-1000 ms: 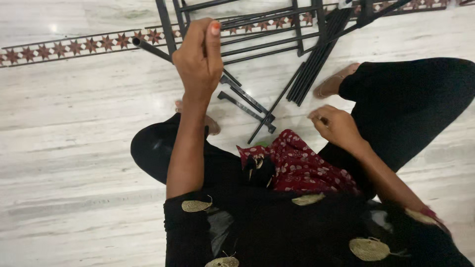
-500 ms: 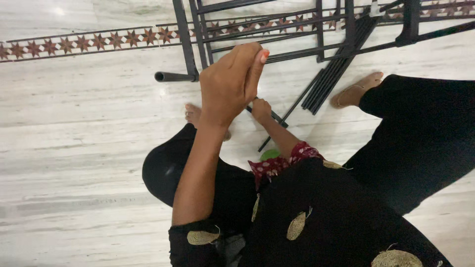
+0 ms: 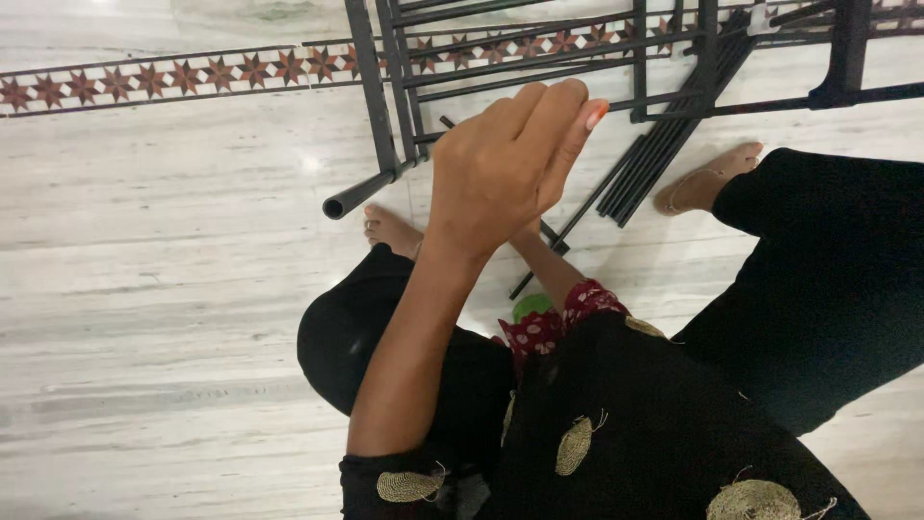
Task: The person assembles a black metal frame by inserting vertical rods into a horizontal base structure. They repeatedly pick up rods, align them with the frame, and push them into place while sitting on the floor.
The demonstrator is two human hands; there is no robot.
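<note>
Sitting on the pale marble floor (image 3: pixel 144 318), the person fills the lower centre of the head view. The left hand (image 3: pixel 510 169), raised mid-frame, has its fingers curled and pressed together round something I cannot make out, probably a part of the black metal frame (image 3: pixel 385 116) whose open-ended tube (image 3: pixel 351 197) points left. The right hand (image 3: pixel 527 231) is mostly hidden behind it; its fingers cannot be told. Loose black rods (image 3: pixel 654 154) lie upper right. A steady grip close to the joint would likely keep the frame from swinging.
</note>
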